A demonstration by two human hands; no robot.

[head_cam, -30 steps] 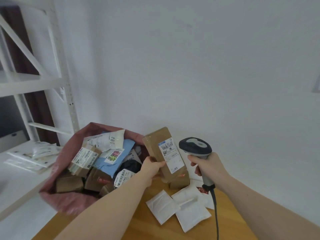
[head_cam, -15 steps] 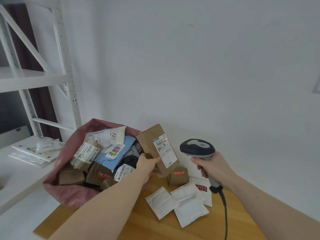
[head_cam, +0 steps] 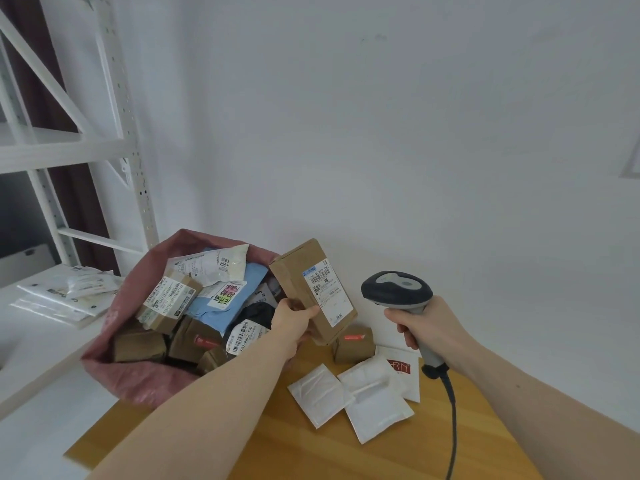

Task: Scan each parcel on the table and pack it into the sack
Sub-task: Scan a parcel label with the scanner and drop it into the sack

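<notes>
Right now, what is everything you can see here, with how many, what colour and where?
held box: one, brown, labelled, beside the sack's mouth
sack: one, pink, left of table, holding many parcels
small box: one, brown, red sticker, on table
padded envelopes: two, white, on table
flat packet: one, white with red logo, partly under an envelope
scanner: one, dark grey, corded
table: one, wooden
shelving: white, far left
bags: clear, on white surface at left
left hand: grips held box
right hand: grips scanner handle

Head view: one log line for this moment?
left hand: grips cardboard box beside sack | right hand: holds scanner | small box, three mailers on table
</notes>
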